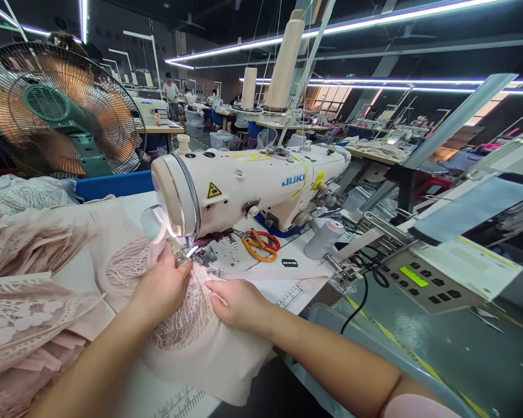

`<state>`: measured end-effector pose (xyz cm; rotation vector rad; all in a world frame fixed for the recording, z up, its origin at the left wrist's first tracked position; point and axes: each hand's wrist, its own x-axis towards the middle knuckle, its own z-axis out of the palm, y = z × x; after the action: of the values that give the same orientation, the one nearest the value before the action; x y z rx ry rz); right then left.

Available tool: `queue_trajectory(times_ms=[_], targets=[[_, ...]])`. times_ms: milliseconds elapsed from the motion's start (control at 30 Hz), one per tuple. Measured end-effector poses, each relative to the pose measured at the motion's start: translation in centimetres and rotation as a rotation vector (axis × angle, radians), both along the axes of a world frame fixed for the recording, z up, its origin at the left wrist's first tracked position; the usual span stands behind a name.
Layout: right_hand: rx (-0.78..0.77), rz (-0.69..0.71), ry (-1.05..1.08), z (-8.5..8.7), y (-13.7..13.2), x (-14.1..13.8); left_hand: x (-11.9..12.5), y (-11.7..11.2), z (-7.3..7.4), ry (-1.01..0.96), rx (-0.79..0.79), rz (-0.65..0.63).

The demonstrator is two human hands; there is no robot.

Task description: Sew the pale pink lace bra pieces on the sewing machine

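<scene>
A pale pink lace garment piece [185, 328] lies across the front of the white JUKI sewing machine [244, 186], part of it under the lit needle area. My left hand [163, 287] grips the lace close beside the presser foot [185, 252], its fingertips partly hidden by the cloth and machine. At the right edge of the lace, my right hand [239, 305] pinches the fabric between thumb and fingers. Plain fabric from the same piece hangs over the table's front edge. To the left, more pink lace pieces [30, 313] are heaped on the table.
Yellow-handled scissors [261, 251], a black blade [290, 263] and a grey thread cone [325, 239] lie right of the needle. A control panel [436, 278] juts out at right. A large fan [61, 110] stands back left. Thread cones [285, 64] rise behind the machine; people work farther off.
</scene>
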<state>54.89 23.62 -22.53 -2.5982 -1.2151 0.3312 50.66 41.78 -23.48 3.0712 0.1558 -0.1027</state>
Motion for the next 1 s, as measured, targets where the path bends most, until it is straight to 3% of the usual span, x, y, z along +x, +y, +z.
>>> queue_trajectory(times_ms=[300, 467, 700, 833, 1000], targets=[[-0.002, -0.004, 0.005, 0.2, 0.5, 0.7, 0.4, 0.2, 0.2, -0.039, -0.061, 0.042], [-0.016, -0.021, 0.024, 0.5, 0.9, 0.9, 0.0, 0.6, 1.6, -0.038, -0.141, 0.057], [-0.035, 0.041, 0.029, 1.2, -0.4, 0.7, -1.9, -1.4, 3.9, 0.200, 0.086, 0.015], [-0.027, 0.060, 0.013, 1.0, -0.7, 0.9, -1.9, -2.1, 3.9, 0.375, 0.129, 0.060], [-0.052, 0.066, -0.031, 0.3, -0.2, 1.5, -1.5, -1.6, 3.3, 0.376, 0.110, 0.105]])
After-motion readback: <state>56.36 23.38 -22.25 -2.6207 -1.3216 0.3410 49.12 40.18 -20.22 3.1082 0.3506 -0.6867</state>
